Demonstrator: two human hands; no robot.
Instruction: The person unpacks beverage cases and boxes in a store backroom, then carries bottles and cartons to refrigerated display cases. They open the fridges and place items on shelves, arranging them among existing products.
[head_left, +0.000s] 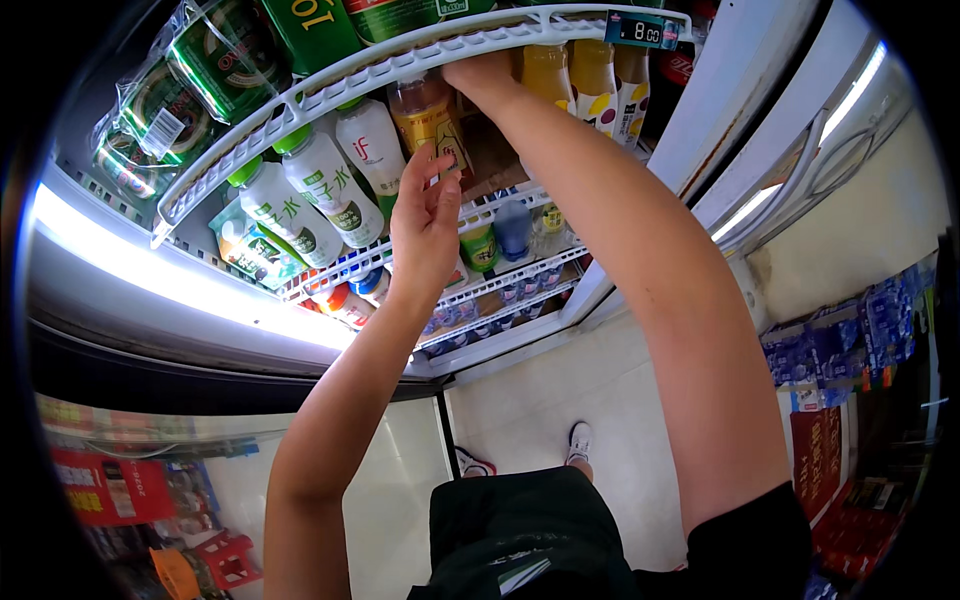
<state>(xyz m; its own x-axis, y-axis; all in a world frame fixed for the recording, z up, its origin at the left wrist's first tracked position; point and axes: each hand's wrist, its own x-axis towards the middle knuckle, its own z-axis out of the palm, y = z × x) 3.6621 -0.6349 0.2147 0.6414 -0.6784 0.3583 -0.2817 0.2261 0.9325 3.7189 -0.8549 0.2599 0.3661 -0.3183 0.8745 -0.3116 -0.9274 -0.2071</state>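
Observation:
My left hand (426, 202) is raised in front of the middle shelf of a drinks cooler, fingers apart and slightly curled, holding nothing visible. Just behind its fingertips stands an amber drink bottle (429, 124) with a yellow-brown label. White coconut water bottles (330, 184) with green caps line up to the left. My right hand (480, 73) reaches into the same shelf beside the amber bottle, under the upper wire shelf (420, 60). That shelf's edge and shadow hide its fingers, so any grip is out of sight. Yellow drink bottles (547, 75) stand to its right.
Green beer cans (225, 60) in plastic wrap sit above. A price tag (643, 30) clips to the upper shelf edge. Lower shelves hold more bottles (514, 229). The white door frame (720, 112) rises on the right; wrapped blue bottle packs (840, 337) stand beyond.

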